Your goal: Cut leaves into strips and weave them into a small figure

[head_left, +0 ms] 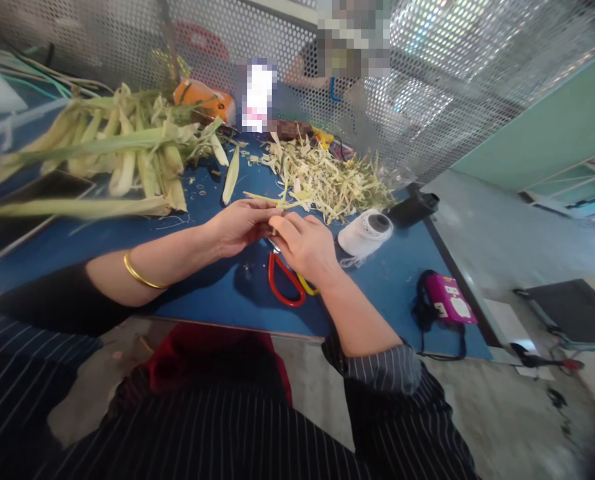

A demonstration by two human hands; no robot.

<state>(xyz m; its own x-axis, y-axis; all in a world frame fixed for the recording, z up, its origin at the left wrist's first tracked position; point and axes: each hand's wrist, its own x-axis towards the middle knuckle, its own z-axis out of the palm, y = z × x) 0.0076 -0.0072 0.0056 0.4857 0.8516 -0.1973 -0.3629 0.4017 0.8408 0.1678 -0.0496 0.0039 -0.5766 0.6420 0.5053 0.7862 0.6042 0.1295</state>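
My left hand and my right hand meet above the blue table, both closed with fingertips together. Between them sticks out a thin pale-green strip of plant husk, pinched at the fingertips; part of it is hidden by the fingers. Beneath the hands lie red-handled scissors, whose blades are mostly covered. Just beyond the fingers spreads a heap of shredded husk strips. To the right of my right hand stands a cone of white thread.
Whole corn husks are piled at the left, beside a dark tablet-like panel. An orange packet sits behind them. A black cylinder and a magenta box with black cord lie rightward. Perforated metal mesh closes off the back.
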